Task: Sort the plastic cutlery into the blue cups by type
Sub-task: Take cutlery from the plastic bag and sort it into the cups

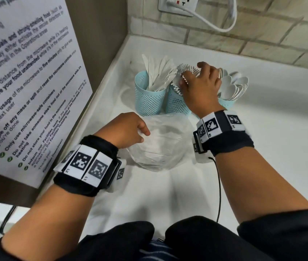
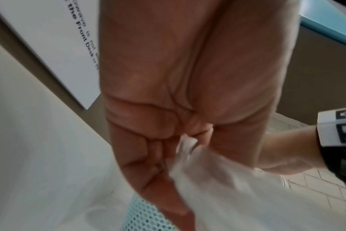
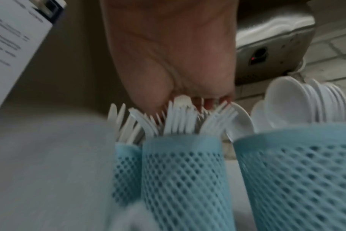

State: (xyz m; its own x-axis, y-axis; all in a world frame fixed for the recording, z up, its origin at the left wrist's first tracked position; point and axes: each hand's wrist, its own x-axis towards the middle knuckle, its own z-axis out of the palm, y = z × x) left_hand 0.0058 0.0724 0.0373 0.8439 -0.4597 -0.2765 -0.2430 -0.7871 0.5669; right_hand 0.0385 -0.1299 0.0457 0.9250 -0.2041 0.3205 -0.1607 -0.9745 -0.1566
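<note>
Three blue mesh cups stand in a row on the white table (image 1: 262, 147), close against one another near its back corner. The left cup (image 1: 148, 99) holds white plastic knives (image 1: 158, 74), the middle cup (image 1: 175, 103) holds white plastic forks (image 1: 186, 69), and the right cup (image 1: 225, 104) holds white plastic spoons (image 1: 233, 86).

A printed notice (image 1: 27, 81) hangs on the brown wall at left. Legible lines include "Wipe off any mess or spill", "Only use microwave-safe containers" and "Do not take someone else's food out of the microwave". The left wrist view shows the fragment "the Front Desk".

The right hand (image 1: 200, 87) reaches forward over the middle cup, palm down, its curled fingertips (image 3: 208, 104) in contact with the fork tines. Whether this grip is clamped on a fork or merely resting on the tines cannot be told; the right wrist view is blurred.

The left hand (image 1: 125, 129) is lower and nearer the body, in front of the cups. Its grip is closed on the edge of a clear plastic bag (image 1: 158, 144), thumb and fingers pinching the film as the left wrist view shows. The bag lies crumpled on the table, just before the cups.

Both wrists carry black bands with square black-and-white marker tags. A white cable (image 1: 215, 19) runs from a wall socket (image 1: 178, 4) above the tiled backsplash.
</note>
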